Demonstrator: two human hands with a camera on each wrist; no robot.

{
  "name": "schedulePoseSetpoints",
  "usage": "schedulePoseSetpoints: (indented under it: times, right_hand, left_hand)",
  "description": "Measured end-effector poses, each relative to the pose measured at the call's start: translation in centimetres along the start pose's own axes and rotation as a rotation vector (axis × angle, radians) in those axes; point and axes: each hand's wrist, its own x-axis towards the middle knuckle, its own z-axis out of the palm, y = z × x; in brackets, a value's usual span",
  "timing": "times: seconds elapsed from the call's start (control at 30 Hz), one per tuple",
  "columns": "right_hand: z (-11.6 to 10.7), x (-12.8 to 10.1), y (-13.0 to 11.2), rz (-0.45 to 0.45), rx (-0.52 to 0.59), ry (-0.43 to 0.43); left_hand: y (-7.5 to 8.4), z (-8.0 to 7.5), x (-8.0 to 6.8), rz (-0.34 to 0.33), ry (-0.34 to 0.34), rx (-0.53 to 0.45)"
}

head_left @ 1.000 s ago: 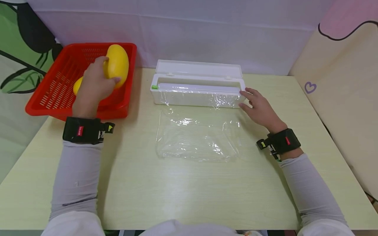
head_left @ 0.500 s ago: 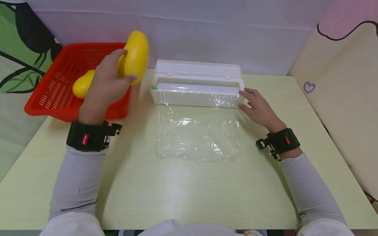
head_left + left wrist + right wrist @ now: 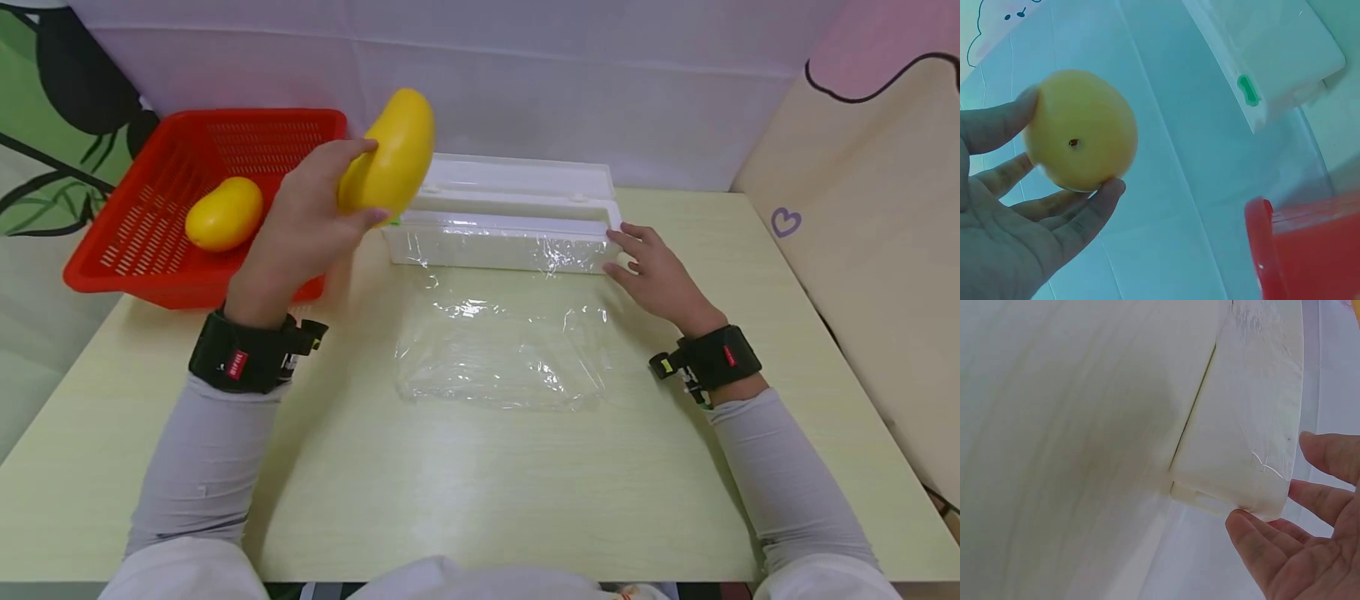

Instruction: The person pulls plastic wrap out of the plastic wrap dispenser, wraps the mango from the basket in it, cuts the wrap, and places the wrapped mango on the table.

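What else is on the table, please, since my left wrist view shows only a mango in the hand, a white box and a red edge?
Observer: A sheet of cling film lies spread flat in front of the white dispenser box.
Operator: Thank you. Is the red basket empty?
Observer: No, the red basket holds a second mango.
Operator: And where is the other hand?
Observer: The right hand rests, fingers straight, against the box's right end, while the left hand holds the mango in the air.

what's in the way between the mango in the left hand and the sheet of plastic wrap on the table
Nothing visible. The left hand holds the mango in the air, and the plastic wrap lies bare on the table.
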Motion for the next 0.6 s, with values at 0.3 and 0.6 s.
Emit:
schedulePoseSetpoints:
  times: [0.3,0.6]
  right_hand:
    - [0.1,0.0,-0.1,-0.010,-0.005,0.002]
    - [0.2,-0.1,-0.1,0.000,0.006,-0.003]
  left_hand:
    - [0.1,1.6,0.1,0.110,-0.120,0.038]
    - [0.3,4.8,0.1,0.299,-0.200,0.084]
